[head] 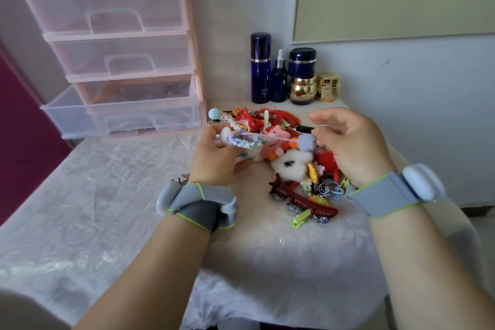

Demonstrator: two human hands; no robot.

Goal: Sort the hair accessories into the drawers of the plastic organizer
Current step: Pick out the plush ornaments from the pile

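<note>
Two bare arms reach out over a table covered with a white lacy cloth (107, 209). Each wrist wears a grey band with a green edge.

The left hand (217, 158) is curled around a small bunch of hair ties (241, 136) with beads and fluffy balls on them. A thin pink band stretches from that bunch over to the right hand (351, 142). The right hand's fingers are bent and pinch the end of the band, right by a pale blue pom-pom (305, 142).

Just under and behind the hands lies the pile of hair accessories (294, 169), all mixed up: a fluffy white one, red ones, a dark red clip (302, 198) with sparkly balls, and a green clip (301, 218) at the near edge.

Farther back on the left stands the pink plastic organizer (112, 48). Its bottom drawer (80, 115) is pulled out, and the ones above are pushed in.

By the wall stand dark blue bottles (261, 67) and gold jars (328, 87).
</note>
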